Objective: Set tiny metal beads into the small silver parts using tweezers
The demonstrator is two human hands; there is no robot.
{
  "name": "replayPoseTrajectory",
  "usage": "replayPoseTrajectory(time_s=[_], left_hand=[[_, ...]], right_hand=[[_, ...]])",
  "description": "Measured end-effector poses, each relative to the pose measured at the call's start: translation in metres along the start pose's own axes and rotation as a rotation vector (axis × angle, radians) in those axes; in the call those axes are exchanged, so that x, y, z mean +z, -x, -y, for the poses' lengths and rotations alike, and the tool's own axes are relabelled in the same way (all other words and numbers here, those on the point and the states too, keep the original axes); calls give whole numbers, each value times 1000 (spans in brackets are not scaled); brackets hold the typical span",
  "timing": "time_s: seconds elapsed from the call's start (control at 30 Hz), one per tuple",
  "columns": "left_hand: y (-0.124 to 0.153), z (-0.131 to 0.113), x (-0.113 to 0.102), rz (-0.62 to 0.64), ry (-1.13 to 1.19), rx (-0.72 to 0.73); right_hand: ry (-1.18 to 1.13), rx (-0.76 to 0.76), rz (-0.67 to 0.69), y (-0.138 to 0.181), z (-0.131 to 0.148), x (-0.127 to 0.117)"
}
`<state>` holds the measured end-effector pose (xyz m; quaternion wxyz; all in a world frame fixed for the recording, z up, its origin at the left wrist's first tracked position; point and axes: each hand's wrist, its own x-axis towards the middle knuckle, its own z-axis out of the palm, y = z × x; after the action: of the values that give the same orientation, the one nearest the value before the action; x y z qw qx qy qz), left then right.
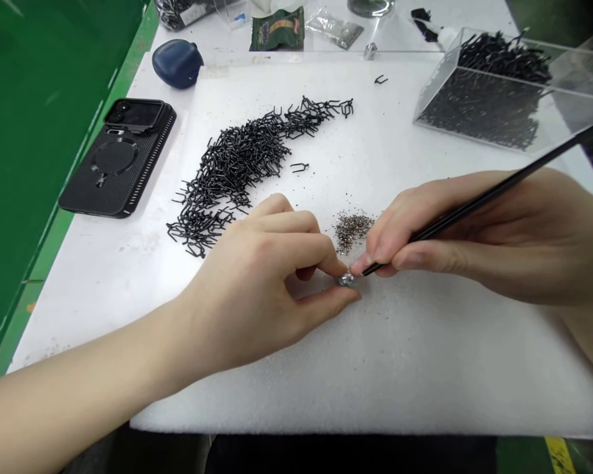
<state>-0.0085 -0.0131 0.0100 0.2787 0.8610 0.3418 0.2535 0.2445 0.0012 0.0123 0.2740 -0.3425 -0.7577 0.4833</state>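
Between the thumb and index finger of my left hand is a tiny shiny metal piece, too small to name exactly. My right hand is closed around a thin black pen-like stick, whose lower tip meets the metal piece. Just behind the fingertips lies a little heap of glittering metal bits. Farther left spreads a pile of small black forked pieces. A single forked piece lies apart from it. All rest on a white foam sheet.
A black phone and a dark blue rounded object are at the left. A clear box of black pieces stands back right. Along the back are a green packet, a clear bag and a small metal nut-like part.
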Motion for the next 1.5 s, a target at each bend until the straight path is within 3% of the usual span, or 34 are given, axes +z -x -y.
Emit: replayPoseTrajectory(time_s=[0.5, 0.73, 1.0, 1.13, 1.3, 1.5], left_hand=[[0, -1, 0, -8, 9, -1], [-1, -1, 0, -9, -5, -3], [0, -1, -1, -1, -11, -18], [0, 0, 0, -8, -12, -40], [-1, -1, 1, -17, -5, -60], [1, -3, 2, -17, -90, -20]], right_hand=[[21, -1, -23, 1, 0, 0], [-22, 67, -76, 0, 2, 5], [28, 66, -28, 1, 2, 2], [12, 97, -70, 0, 2, 3], [40, 23, -177, 2, 3, -2], [236, -35, -270, 6, 3, -12]])
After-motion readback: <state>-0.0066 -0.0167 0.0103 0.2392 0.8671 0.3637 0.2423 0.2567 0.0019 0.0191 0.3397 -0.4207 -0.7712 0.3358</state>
